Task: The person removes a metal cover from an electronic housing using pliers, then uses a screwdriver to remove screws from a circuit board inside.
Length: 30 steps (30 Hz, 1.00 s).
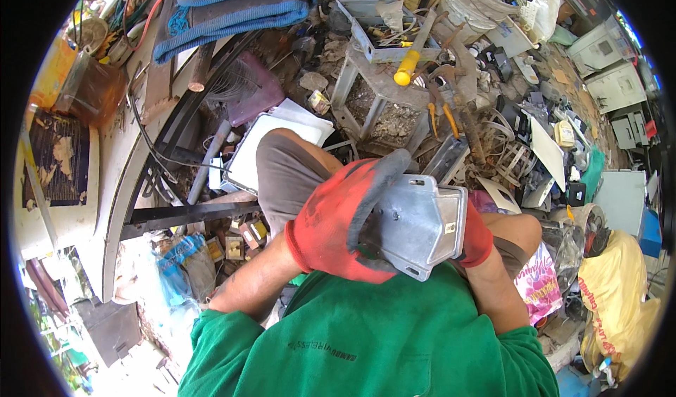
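— How are the hands placed?
— The left hand (338, 217) is closed over the grey metal housing (419, 224); the right hand (475, 238), mostly hidden, is clamped on its far side.
— And around the housing?
— Scrap-littered ground is seen beyond it; one metal stool (373, 94) and one yellow-handled screwdriver (412, 55) are counted above it.

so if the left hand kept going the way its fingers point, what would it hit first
Probably the grey metal channel piece. The left hand, in a red glove, grips the silver metal housing with its fingers aimed up and right. Beyond it lie orange-handled pliers. Depth is unclear, so the hand might pass above them.
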Motion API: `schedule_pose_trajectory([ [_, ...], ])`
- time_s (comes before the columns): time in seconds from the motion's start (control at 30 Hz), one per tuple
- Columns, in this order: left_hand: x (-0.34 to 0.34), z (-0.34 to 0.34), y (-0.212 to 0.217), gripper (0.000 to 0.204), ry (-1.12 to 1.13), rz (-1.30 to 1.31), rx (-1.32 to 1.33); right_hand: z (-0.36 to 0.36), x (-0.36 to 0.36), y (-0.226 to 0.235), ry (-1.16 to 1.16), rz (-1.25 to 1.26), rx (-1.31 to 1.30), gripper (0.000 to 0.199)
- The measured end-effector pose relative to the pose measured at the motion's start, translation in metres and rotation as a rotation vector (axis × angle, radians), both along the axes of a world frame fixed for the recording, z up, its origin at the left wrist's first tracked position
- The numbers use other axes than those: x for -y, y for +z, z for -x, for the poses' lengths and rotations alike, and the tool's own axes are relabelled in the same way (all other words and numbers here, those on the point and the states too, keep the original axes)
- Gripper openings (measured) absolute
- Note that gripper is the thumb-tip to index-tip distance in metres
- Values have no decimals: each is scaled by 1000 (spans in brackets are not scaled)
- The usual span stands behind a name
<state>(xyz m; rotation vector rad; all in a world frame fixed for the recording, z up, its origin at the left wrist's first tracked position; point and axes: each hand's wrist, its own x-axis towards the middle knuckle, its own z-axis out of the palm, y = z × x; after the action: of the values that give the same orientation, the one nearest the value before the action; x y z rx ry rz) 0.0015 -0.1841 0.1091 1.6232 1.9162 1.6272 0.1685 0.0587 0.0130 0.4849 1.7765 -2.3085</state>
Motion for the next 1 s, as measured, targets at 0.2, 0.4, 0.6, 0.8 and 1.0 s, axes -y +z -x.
schedule_pose_trajectory([
  [0.2,7,3,1,98,16,80,-37,24,21,71,70,-193,-206,59],
  [0.4,13,-4,-22,128,28,-64,266,26,32,74,-18,154,-248,47],
  [0.6,3,-8,-33,139,-31,-161,598,36,33,79,57,12,-129,31],
  [0.8,14,-9,-40,133,221,-9,589,38,41,74,-59,111,-226,45],
  [1.0,16,-17,-41,139,246,-16,628,38,45,67,-101,-116,-483,36],
])
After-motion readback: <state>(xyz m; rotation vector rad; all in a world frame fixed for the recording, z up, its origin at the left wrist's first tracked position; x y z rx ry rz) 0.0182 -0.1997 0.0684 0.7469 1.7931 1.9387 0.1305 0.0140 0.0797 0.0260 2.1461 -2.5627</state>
